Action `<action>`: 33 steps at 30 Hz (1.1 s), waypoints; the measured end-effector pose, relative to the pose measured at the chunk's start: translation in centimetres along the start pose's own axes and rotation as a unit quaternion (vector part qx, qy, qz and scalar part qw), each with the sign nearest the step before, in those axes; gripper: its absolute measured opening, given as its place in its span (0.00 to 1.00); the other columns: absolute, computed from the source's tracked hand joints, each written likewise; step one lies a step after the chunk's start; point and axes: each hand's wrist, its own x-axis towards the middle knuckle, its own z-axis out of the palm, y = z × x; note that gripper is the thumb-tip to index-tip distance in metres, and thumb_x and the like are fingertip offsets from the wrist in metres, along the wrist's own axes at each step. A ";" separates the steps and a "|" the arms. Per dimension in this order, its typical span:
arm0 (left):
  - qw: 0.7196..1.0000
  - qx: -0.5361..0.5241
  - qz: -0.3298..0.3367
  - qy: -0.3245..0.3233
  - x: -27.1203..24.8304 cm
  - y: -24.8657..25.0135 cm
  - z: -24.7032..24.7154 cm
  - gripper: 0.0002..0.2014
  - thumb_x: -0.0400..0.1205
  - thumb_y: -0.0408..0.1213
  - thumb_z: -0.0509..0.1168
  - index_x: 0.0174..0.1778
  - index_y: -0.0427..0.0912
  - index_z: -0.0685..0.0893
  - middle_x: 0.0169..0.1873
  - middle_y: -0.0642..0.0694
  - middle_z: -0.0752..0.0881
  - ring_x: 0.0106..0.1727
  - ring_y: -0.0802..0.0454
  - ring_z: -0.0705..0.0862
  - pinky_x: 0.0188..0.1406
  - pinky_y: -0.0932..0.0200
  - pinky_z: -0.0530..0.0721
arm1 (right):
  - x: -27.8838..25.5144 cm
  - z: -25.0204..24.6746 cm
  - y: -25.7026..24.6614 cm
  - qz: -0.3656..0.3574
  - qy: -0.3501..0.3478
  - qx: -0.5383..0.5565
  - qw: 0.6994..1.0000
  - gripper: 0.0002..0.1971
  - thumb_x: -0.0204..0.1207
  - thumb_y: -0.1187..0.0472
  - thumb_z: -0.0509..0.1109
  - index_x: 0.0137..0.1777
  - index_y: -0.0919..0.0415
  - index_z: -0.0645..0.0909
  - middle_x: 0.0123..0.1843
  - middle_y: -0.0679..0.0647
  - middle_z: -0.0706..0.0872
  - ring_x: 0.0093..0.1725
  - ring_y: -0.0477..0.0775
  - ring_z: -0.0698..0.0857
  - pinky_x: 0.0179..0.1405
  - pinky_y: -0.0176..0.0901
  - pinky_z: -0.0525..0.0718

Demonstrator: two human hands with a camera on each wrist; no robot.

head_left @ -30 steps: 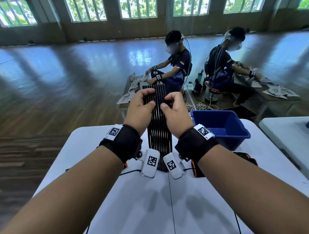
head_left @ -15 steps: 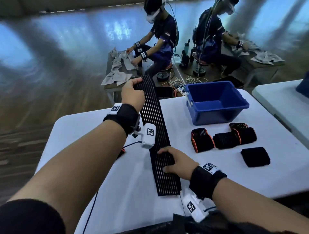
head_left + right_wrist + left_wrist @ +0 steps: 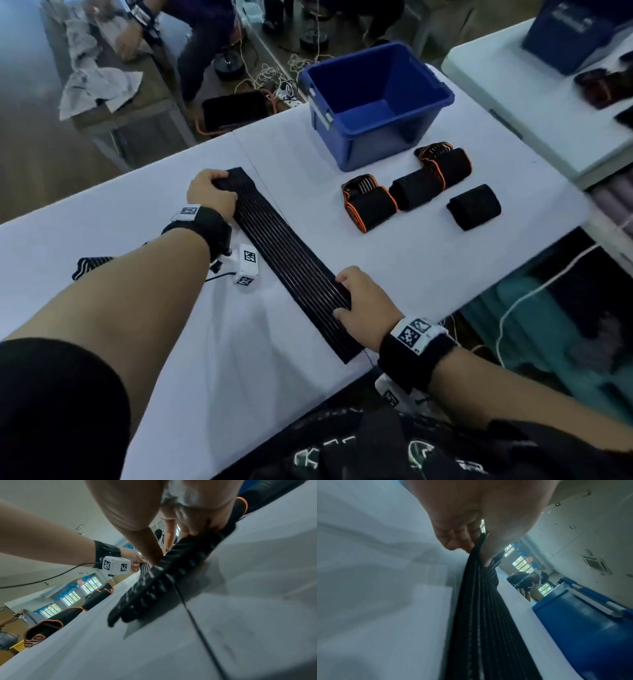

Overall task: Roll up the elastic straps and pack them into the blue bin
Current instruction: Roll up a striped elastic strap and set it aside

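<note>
- My left hand (image 3: 209, 193) pinched the far end of a long black ribbed elastic strap (image 3: 291, 260), thumb on top and fingers (image 3: 453, 539) curled beneath; the strap lay flat on the white table (image 3: 137, 219).
- My right hand (image 3: 368, 305) gripped the strap near its close end, fingers (image 3: 197, 520) curled over its edge; a short tail lay behind my palm.
- Beyond my right fingers sat the blue bin (image 3: 376, 102), open; between it and my hand lay four rolled straps (image 3: 419, 186), two edged in orange.
</note>
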 end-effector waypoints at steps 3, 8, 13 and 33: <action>1.000 0.024 0.013 -0.011 0.9 -0.4 0.3 0.21 0.76 0.30 0.73 0.65 0.48 0.84 0.61 0.47 0.86 0.59 0.48 0.86 0.63 0.55 0.84 | -0.1 0.3 -0.2 0.005 0.008 -0.037 0.999 0.26 0.77 0.56 0.75 0.72 0.53 0.69 0.68 0.53 0.81 0.68 0.54 0.78 0.68 0.47 0.79; 0.990 0.135 0.018 -0.023 2.0 -0.6 -0.1 0.26 0.76 0.45 0.78 0.69 0.47 0.78 0.68 0.41 0.78 0.62 0.41 0.85 0.65 0.48 0.84 | 0.0 0.5 -0.5 -0.035 0.015 -0.121 0.992 0.23 0.78 0.50 0.74 0.68 0.56 0.74 0.63 0.53 0.81 0.62 0.55 0.80 0.62 0.45 0.79; 0.985 0.170 0.002 -0.023 0.5 -0.4 -1.3 0.27 0.80 0.52 0.73 0.72 0.47 0.76 0.73 0.38 0.70 0.66 0.35 0.81 0.69 0.43 0.81 | 0.2 0.4 -0.4 -0.032 -0.005 -0.132 0.991 0.21 0.79 0.45 0.72 0.65 0.56 0.77 0.61 0.51 0.76 0.54 0.51 0.80 0.55 0.40 0.78; 0.996 0.066 -0.016 -0.049 -28.7 -3.2 2.3 0.02 0.79 0.40 0.73 0.44 0.51 0.86 0.43 0.53 0.90 0.43 0.53 0.89 0.54 0.51 0.87 | 0.9 -2.4 2.2 -0.068 -0.082 0.001 0.994 0.13 0.75 0.68 0.66 0.57 0.55 0.83 0.51 0.49 0.87 0.51 0.51 0.87 0.58 0.50 0.87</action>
